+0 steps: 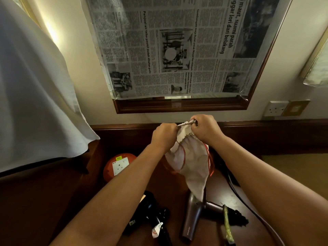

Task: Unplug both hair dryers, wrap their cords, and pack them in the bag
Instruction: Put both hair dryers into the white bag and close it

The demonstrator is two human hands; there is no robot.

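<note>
A white drawstring bag (190,160) with red cords hangs in the air above the dark wooden table (177,185). My left hand (164,136) and my right hand (205,128) both grip its gathered top edge, close together. Below the bag lies a grey hair dryer (192,219), its bundled black cord (237,218) beside a yellow-green tie. A black hair dryer (152,215) with a white tag lies to its left, partly hidden by my left forearm.
An orange extension reel with a white socket (119,166) sits at the left of the table. A wall socket (276,108) is at the right. A black cable (237,189) runs along the table's right edge. White cloth (35,103) hangs at left.
</note>
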